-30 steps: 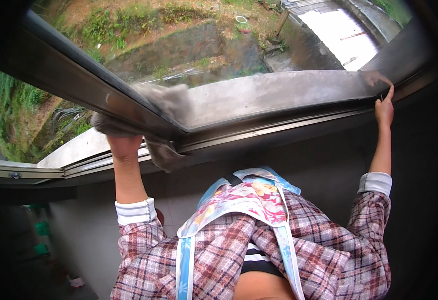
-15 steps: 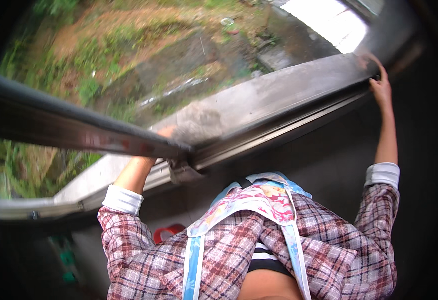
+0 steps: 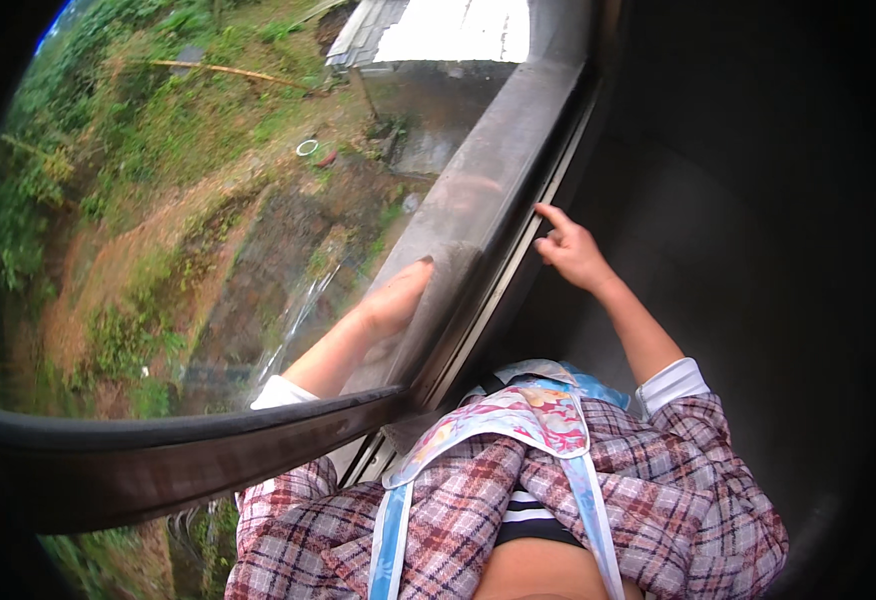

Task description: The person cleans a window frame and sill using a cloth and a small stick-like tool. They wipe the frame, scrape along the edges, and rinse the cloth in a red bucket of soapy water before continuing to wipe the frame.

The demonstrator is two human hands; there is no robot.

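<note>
My left arm reaches around the edge of a sliding window sash [image 3: 258, 440], and my left hand [image 3: 398, 298] shows through the glass on its outer side. That hand is closed on a grey cloth [image 3: 455, 275], which lies against the lower part of the pane by the sill. Part of the fingers is hidden by the cloth. On the inner side, my right hand [image 3: 573, 252] has its index finger stretched to the window's bottom rail [image 3: 533, 225], the other fingers loosely bent. It holds nothing.
A grey outer ledge [image 3: 478, 150] runs along the window. Beyond the glass are a grassy earth slope [image 3: 158, 260] and a small roofed structure [image 3: 428, 110]. The dark floor [image 3: 718, 230] lies to my right.
My view has turned toward the right, so the window appears rotated. My left arm reaches further out along the glass with the cloth; my right hand is nearer my body along the rail.
</note>
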